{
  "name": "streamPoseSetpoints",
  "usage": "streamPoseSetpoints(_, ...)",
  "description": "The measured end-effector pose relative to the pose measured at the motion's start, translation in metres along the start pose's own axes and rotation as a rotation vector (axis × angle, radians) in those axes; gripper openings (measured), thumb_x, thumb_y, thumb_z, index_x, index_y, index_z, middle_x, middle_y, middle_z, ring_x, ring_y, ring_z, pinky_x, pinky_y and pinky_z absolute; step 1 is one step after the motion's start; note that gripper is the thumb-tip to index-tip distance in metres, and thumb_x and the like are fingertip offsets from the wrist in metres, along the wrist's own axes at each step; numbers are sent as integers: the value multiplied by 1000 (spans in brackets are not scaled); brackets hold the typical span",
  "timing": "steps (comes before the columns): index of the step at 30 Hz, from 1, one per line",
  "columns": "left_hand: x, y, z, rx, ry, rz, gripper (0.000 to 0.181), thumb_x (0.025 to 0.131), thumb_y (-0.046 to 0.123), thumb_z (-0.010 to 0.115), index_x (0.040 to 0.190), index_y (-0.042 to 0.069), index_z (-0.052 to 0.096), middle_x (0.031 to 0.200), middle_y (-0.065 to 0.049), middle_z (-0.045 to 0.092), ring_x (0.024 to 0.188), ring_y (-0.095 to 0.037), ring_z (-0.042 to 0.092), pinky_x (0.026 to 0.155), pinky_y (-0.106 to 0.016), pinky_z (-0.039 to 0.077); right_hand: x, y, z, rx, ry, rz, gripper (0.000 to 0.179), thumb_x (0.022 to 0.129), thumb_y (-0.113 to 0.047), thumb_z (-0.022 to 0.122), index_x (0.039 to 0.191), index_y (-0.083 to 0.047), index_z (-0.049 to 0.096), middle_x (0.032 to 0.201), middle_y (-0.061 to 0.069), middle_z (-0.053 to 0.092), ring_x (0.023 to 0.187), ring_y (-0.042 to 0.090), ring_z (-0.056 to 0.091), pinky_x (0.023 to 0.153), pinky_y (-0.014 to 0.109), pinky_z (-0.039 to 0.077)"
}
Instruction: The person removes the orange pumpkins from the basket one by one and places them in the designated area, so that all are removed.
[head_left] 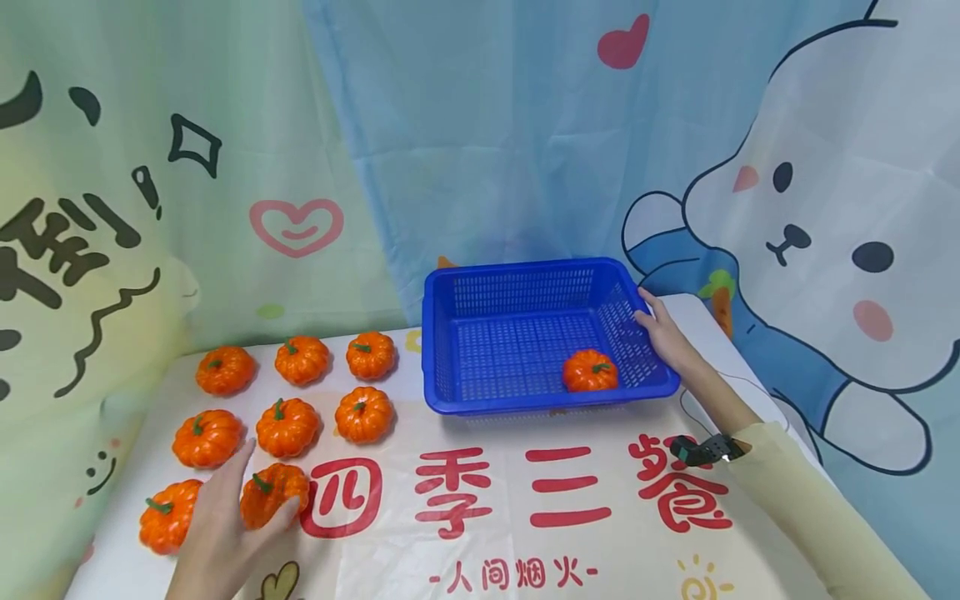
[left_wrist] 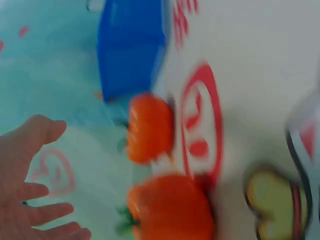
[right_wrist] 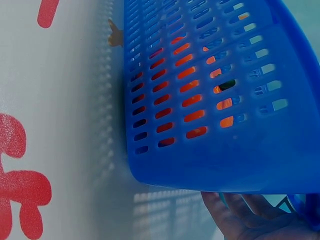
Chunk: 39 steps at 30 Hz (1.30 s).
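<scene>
In the head view my left hand (head_left: pixel 228 525) hovers with thumb and fingers spread about a small orange pumpkin (head_left: pixel 272 492) with a green stem. In the left wrist view the same hand (left_wrist: pixel 37 185) appears with its fingers apart and nothing between them. My right hand (head_left: pixel 663 332) grips the right rim of a blue plastic basket (head_left: pixel 517 407). Its fingers (right_wrist: pixel 225 215) pass under the basket's end in the right wrist view. One pumpkin (head_left: pixel 590 371) lies inside, near the front right corner, and shows orange through the slots.
Several more pumpkins stand in rows at the table's left, among them one at the back (head_left: pixel 227 370), one mid-row (head_left: pixel 288 427) and one beside my left hand (head_left: pixel 168 517). A printed cloth (head_left: pixel 517 467) covers the table. Behind hangs a cartoon curtain (head_left: pixel 487 125).
</scene>
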<state>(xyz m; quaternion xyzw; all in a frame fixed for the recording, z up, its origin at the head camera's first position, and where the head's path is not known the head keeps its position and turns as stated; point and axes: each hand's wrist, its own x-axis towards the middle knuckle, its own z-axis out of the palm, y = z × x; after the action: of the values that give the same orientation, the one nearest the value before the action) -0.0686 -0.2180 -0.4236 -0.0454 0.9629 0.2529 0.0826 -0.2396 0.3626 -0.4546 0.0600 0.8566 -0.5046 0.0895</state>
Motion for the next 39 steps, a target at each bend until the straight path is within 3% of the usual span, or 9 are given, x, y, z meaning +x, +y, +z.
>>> streamPoseSetpoints(4, -10, 22, 2, -37, -41, 63, 103, 81, 53, 72, 154, 7, 15, 151, -24, 31, 134, -46, 30, 99, -70, 38, -4, -8, 0, 26, -13, 16, 60, 106, -32, 21, 156, -20, -11, 162, 21, -8, 147, 51, 5, 115, 69, 5)
streamPoseSetpoints(8, -17, 35, 5, -74, 5, 172, 94, 81, 47, 75, 151, 10, 26, 145, -18, 42, 127, -40, 41, 95, -64, 46, -8, -14, 0, 50, -22, 26, 59, 106, -25, 21, 156, -17, -11, 161, 24, -8, 146, 52, 4, 115, 70, 3)
streamPoseSetpoints(12, -20, 40, 9, -113, 23, 245, 88, 81, 47, 75, 150, 13, 31, 144, -15, 44, 124, -36, 45, 91, -59, 51, -5, -11, 0, 34, -14, 19, 60, 106, -30, 21, 156, -20, -11, 162, 22, -7, 147, 51, 5, 115, 69, 4)
streamPoseSetpoints(20, -16, 46, 16, -180, -117, 145, 91, 80, 55, 71, 151, 18, 29, 153, -12, 36, 135, -36, 40, 99, -56, 48, -2, 0, 1, 7, 0, -4, 61, 106, -39, 20, 156, -23, -11, 163, 19, -7, 147, 50, 5, 115, 69, 5)
streamPoseSetpoints(23, -14, 50, 19, -199, -121, 163, 89, 79, 55, 72, 150, 20, 31, 151, -11, 40, 133, -34, 44, 98, -55, 50, -3, -1, 1, 5, 3, -7, 61, 106, -39, 20, 156, -22, -11, 163, 20, -7, 147, 50, 5, 115, 70, 5)
streamPoseSetpoints(28, -12, 61, 26, -167, -63, 305, 82, 78, 45, 78, 146, 19, 40, 142, -5, 52, 127, -29, 52, 95, -53, 51, -3, 0, 0, 0, 6, -1, 61, 106, -39, 20, 156, -22, -11, 163, 19, -7, 148, 49, 4, 115, 70, 4)
streamPoseSetpoints(34, -3, 85, 27, -119, -178, 368, 82, 77, 53, 75, 147, 27, 39, 146, 2, 48, 133, -25, 48, 101, -53, 47, -2, 1, 0, 12, 0, 7, 60, 106, -38, 20, 156, -24, -11, 163, 18, -8, 148, 49, 2, 115, 69, 3)
streamPoseSetpoints(39, 10, 107, 22, -62, -207, 509, 79, 80, 49, 75, 147, 26, 39, 146, 1, 49, 132, -23, 49, 103, -52, 47, -1, 1, 0, 15, 0, 8, 60, 106, -38, 20, 156, -24, -11, 163, 18, -9, 148, 49, 2, 115, 69, 3)
